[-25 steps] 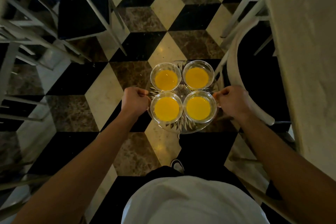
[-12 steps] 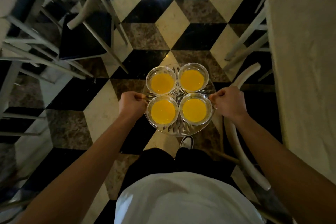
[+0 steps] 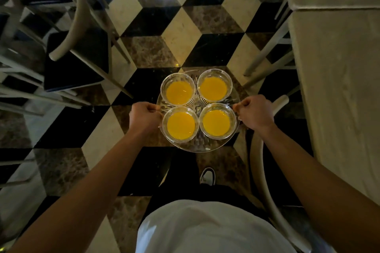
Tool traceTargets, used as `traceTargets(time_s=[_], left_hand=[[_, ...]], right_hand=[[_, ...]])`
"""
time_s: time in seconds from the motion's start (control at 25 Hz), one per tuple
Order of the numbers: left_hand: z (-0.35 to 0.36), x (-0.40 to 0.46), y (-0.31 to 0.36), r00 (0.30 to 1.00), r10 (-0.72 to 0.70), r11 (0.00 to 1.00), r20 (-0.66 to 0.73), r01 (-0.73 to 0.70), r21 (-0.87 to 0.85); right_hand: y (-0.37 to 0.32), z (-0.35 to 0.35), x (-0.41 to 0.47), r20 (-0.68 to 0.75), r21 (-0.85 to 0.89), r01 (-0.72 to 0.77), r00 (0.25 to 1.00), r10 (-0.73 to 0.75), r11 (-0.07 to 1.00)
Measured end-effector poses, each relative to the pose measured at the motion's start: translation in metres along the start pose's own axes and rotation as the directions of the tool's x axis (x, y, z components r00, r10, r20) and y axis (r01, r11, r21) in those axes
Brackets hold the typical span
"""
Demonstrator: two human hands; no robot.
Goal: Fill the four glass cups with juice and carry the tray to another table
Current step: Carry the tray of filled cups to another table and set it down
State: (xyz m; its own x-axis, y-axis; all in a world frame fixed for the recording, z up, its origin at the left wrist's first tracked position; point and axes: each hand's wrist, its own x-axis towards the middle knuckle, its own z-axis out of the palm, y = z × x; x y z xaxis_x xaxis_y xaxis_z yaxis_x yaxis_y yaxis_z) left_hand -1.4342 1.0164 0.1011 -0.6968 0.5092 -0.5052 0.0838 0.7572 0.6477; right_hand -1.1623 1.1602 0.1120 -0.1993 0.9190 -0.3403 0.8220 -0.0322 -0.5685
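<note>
Left hand [image 3: 144, 116] and right hand [image 3: 255, 113], both clenched, grip opposite edges of a round cut-glass tray [image 3: 197, 147] carrying four juice-filled glass cups [image 3: 181, 126].

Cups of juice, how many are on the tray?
4. One cup far left, one far right, one near left, one near right, all on the glass tray. None looks hidden.

Bare forearms, no sleeves showing, no watch or rings on the left hand [image 3: 145, 116] or right hand [image 3: 255, 113]. White t-shirt [image 3: 209, 230], dark trousers [image 3: 185, 189], one dark sneaker [image 3: 207, 175] with white toe, below the hands.
</note>
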Motion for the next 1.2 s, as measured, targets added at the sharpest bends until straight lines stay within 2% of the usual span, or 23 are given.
traceTargets(time_s=[0.32, 0.56, 1.0, 1.2], left_hand=[[-0.011, 0.106, 0.077, 0.996, 0.085, 0.996, 0.031, -0.086, 0.016], [-0.013, 0.186, 0.131, 0.994, 0.068, 0.998, 0.087, -0.069, 0.006], [0.01, 0.283, 0.22, 0.99, 0.057, 0.998, 0.129, -0.059, 0.014], [0.036, 0.329, 0.28, 0.989, 0.061, 0.998, 0.138, -0.065, 0.023]], right_hand=[[-0.057, -0.001, 0.094, -0.019, 0.035, -0.069, 0.997, 0.07, 0.997], [-0.091, -0.001, 0.161, -0.043, 0.1, -0.148, 0.987, 0.153, 0.984], [-0.125, -0.016, 0.282, -0.055, 0.108, -0.176, 0.982, 0.183, 0.978], [-0.131, -0.038, 0.358, -0.066, 0.156, -0.185, 0.978, 0.198, 0.97]])
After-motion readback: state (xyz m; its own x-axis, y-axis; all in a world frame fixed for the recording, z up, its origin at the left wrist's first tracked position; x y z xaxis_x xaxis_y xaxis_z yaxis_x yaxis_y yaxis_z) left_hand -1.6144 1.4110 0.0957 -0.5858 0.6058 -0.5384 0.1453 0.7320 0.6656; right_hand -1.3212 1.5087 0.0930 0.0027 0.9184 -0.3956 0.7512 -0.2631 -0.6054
